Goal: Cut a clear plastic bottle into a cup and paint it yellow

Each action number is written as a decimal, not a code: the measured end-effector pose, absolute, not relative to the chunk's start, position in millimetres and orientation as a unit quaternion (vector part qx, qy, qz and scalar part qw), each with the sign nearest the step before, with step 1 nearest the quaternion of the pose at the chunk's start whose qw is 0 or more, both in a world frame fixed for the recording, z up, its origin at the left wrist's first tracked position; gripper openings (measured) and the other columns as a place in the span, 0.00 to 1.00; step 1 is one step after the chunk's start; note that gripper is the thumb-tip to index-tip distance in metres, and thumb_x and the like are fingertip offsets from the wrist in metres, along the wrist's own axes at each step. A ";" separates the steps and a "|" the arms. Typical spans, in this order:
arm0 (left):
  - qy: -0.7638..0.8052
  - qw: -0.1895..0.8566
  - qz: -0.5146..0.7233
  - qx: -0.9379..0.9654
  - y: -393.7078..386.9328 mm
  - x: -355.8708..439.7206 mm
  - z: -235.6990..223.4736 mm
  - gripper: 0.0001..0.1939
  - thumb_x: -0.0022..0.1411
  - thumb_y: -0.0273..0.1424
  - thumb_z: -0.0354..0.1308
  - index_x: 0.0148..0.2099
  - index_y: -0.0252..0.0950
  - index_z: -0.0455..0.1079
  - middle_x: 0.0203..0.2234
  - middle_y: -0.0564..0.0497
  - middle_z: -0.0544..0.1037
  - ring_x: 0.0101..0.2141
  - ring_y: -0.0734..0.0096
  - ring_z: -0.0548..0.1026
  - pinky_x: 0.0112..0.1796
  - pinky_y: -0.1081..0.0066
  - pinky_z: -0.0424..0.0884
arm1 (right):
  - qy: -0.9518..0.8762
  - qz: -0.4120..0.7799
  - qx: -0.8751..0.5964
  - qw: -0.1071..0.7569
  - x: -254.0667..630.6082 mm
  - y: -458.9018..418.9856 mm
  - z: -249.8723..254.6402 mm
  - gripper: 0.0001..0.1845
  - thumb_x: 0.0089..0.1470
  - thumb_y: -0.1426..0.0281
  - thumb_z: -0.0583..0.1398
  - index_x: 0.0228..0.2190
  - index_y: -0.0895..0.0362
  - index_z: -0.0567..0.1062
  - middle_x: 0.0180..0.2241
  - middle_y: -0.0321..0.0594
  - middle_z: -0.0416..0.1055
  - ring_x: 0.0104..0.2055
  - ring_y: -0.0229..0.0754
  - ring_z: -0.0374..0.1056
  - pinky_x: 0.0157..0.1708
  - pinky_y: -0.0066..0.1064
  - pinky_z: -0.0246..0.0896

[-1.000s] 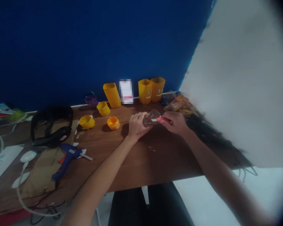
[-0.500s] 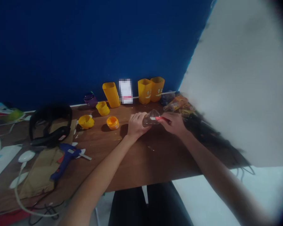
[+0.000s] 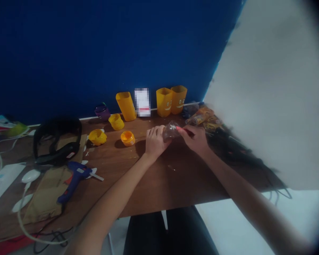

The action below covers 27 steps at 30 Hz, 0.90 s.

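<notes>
My left hand (image 3: 154, 141) is closed around a clear plastic bottle piece (image 3: 171, 130), pinning it to the wooden table (image 3: 154, 180). My right hand (image 3: 195, 140) grips a red-handled cutter (image 3: 183, 130) whose blade end touches the plastic. Both hands meet at the middle of the table, in front of two yellow smiley cups (image 3: 171, 100). The blade tip is too small to make out.
Yellow cut bottle parts (image 3: 116, 121) and an orange lid (image 3: 128, 138) lie left of my hands. A blue glue gun (image 3: 72, 180), cardboard (image 3: 46, 196), black headphones (image 3: 57, 141) and cables occupy the left. Wrappers (image 3: 203, 118) and dark cords sit by the right wall.
The right hand has lifted the cutter a little up and back along the plastic piece. The left hand keeps its hold, almost unmoved.
</notes>
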State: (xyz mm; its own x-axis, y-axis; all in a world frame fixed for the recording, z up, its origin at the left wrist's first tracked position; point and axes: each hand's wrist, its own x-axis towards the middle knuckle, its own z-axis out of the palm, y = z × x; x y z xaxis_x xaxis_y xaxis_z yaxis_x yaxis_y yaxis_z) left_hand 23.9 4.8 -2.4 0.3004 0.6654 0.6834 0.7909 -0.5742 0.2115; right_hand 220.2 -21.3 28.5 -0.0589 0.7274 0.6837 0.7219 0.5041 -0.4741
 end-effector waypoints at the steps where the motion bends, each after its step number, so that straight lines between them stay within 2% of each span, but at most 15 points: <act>1: -0.459 0.088 -0.375 -0.800 3.8 25.1 -2.5 0.27 0.59 0.43 0.62 0.55 0.34 0.63 0.45 0.41 0.76 0.44 0.52 0.73 0.45 0.58 0.65 | -0.715 0.006 -0.509 0.478 219.1 -21.1 28.1 0.23 0.60 0.53 0.58 0.22 0.57 0.71 0.16 0.33 0.60 0.19 0.32 0.54 0.23 0.29 0.48; 9: -0.475 0.081 -0.377 -0.791 -10.0 35.4 1.3 0.32 0.62 0.46 0.56 0.61 0.31 0.57 0.51 0.35 0.72 0.50 0.47 0.69 0.49 0.51 0.64 | -0.687 0.063 -0.518 0.506 223.5 -13.9 22.7 0.23 0.59 0.53 0.58 0.22 0.58 0.72 0.17 0.33 0.60 0.20 0.32 0.55 0.23 0.29 0.49; 13: -0.424 0.049 -0.384 -0.819 -8.6 31.2 0.3 0.31 0.66 0.44 0.51 0.63 0.31 0.52 0.55 0.33 0.68 0.56 0.49 0.67 0.55 0.51 0.64 | -0.716 0.077 -0.478 0.504 235.9 -9.2 20.4 0.21 0.58 0.55 0.59 0.23 0.57 0.72 0.19 0.33 0.61 0.21 0.32 0.55 0.23 0.28 0.50; 18: -0.374 0.005 -0.403 -0.835 2.8 18.1 -6.0 0.28 0.62 0.44 0.59 0.58 0.37 0.56 0.57 0.38 0.68 0.57 0.55 0.70 0.52 0.58 0.71 | -0.787 0.084 -0.406 0.457 246.5 -8.8 24.7 0.19 0.58 0.55 0.59 0.25 0.57 0.73 0.21 0.34 0.64 0.23 0.34 0.58 0.25 0.29 0.52; 20: -0.375 -0.011 -0.405 -0.834 5.9 14.4 -8.3 0.28 0.57 0.43 0.63 0.55 0.39 0.58 0.53 0.42 0.72 0.52 0.58 0.74 0.48 0.60 0.73 | -0.813 0.087 -0.378 0.434 245.6 -11.2 27.7 0.20 0.58 0.54 0.59 0.25 0.57 0.73 0.22 0.36 0.65 0.24 0.34 0.59 0.26 0.29 0.53; 23: -0.411 -0.010 -0.407 -0.816 7.6 13.8 -10.4 0.28 0.52 0.43 0.67 0.50 0.40 0.61 0.43 0.46 0.77 0.43 0.59 0.78 0.45 0.60 0.74 | -0.825 0.072 -0.369 0.422 241.8 -15.4 31.0 0.21 0.59 0.54 0.58 0.26 0.57 0.73 0.22 0.36 0.65 0.25 0.34 0.59 0.27 0.29 0.52; 27: -0.441 -0.014 -0.405 -0.801 6.8 19.3 -9.6 0.26 0.50 0.43 0.68 0.46 0.38 0.63 0.39 0.47 0.77 0.41 0.58 0.77 0.43 0.60 0.73 | -0.818 0.060 -0.387 0.422 238.4 -17.9 32.4 0.21 0.60 0.55 0.58 0.24 0.58 0.73 0.21 0.34 0.62 0.23 0.33 0.56 0.26 0.29 0.49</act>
